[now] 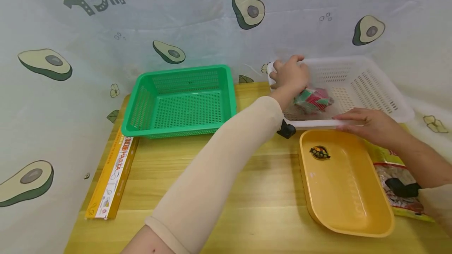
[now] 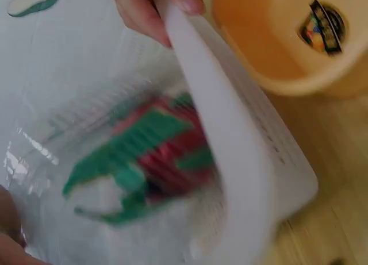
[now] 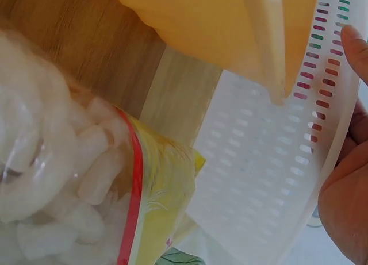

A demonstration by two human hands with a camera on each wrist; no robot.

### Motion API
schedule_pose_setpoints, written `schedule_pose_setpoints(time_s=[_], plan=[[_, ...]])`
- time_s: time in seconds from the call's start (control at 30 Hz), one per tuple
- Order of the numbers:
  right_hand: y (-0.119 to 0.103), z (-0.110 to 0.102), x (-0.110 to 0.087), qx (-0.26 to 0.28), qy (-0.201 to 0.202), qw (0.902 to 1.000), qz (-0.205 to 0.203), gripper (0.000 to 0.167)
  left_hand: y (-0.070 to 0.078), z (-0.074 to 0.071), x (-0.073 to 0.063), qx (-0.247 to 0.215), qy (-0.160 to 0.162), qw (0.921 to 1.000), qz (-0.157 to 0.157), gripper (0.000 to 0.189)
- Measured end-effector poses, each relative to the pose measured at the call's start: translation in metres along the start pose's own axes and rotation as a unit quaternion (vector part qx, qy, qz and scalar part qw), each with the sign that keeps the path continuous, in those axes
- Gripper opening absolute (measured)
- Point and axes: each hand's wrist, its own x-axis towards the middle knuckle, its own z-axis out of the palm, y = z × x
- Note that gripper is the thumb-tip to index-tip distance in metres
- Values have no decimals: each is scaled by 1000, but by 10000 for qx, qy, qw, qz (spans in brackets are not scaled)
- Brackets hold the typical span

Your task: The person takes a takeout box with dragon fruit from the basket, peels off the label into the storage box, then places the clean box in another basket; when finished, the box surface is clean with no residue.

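In the head view my left hand (image 1: 291,74) reaches into the left end of a white plastic basket (image 1: 374,107), its fingers spread by the far left corner. Under its wrist lies a clear plastic package (image 1: 313,100) with green and red parts. The left wrist view shows that package (image 2: 164,153) blurred, its clear film reaching towards the fingers at the lower left edge. My right hand (image 1: 378,126) pinches the basket's near rim, with thumb and fingers on opposite sides of the wall. Close up, the basket's slotted wall (image 3: 253,156) runs beside this hand.
A green basket (image 1: 139,132) stands at the back left, above a yellow pasta box (image 1: 111,179). Just before the white basket sits a yellow tub (image 1: 339,191). A yellow-and-clear food bag (image 1: 392,175) lies beside it, under my right forearm. An avocado-print cloth (image 1: 205,15) hangs behind.
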Motion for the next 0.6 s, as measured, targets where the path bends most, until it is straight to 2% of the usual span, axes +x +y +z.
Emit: schedule_pose_setpoints(time_s=[0.13, 0.2, 0.3, 0.43, 0.53, 0.6], plan=[[1, -3, -1, -17, -15, 10000, -53, 54, -16, 1, 2, 569, -26, 9969, 538, 38], [2, -4, -2, -66, 16, 9999, -97, 52, -23, -3, -2, 643, -62, 9947, 795, 41], [4, -4, -4, -116, 21, 9999, -74, 53, -35, -13, -14, 321, -190, 9933, 1095, 41], [8, -4, -10, -157, -55, 9999, 33, 56, -57, -30, -35, 26, -369, 9859, 1634, 43], [8, -6, -14, -271, -51, 9996, 18, 57, -77, -43, -50, -50, -472, 9787, 1997, 44], [6, -7, -17, -462, 62, 9988, -140, 54, -93, -53, -60, 124, -582, 9727, 2241, 44]])
